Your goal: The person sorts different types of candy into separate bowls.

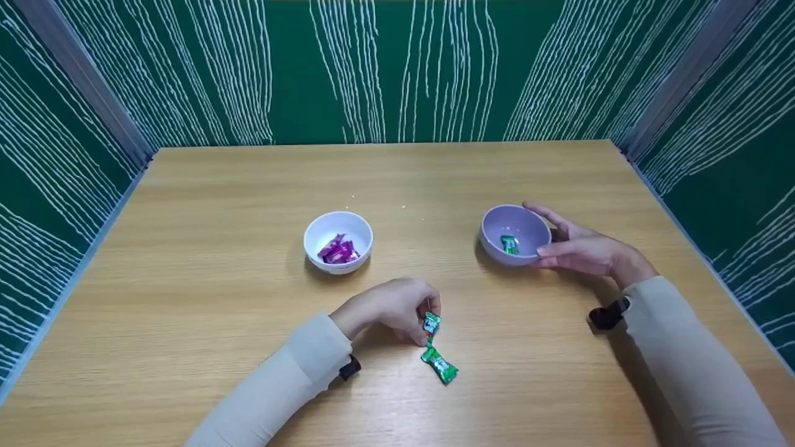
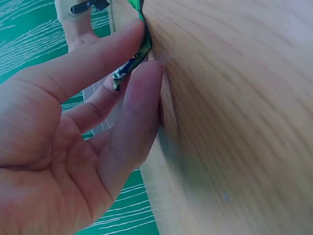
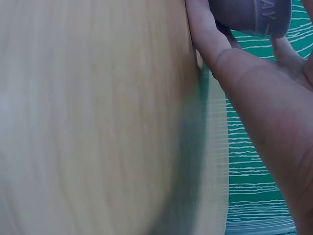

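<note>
Near the front middle of the table, my left hand point(image 1: 400, 308) pinches a green wrapped candy point(image 1: 430, 324) between thumb and fingers. The left wrist view shows that candy point(image 2: 131, 64) at the fingertips, close to the tabletop. Just below it lies a second green wrapped candy point(image 1: 440, 365). To the right, my right hand point(image 1: 581, 248) grips a purple bowl point(image 1: 490, 239), thumb at the near rim and fingers round its far side. Inside that bowl is one green candy point(image 1: 509, 244). The right wrist view catches only part of the bowl point(image 3: 239, 14).
A white bowl point(image 1: 338, 217) with several purple-wrapped candies point(image 1: 338, 250) stands left of centre, beyond my left hand. Small white specks point(image 1: 404, 207) dot the wooden table point(image 1: 186, 279). Green panels with white lines point(image 1: 397, 74) border the table at the back and sides.
</note>
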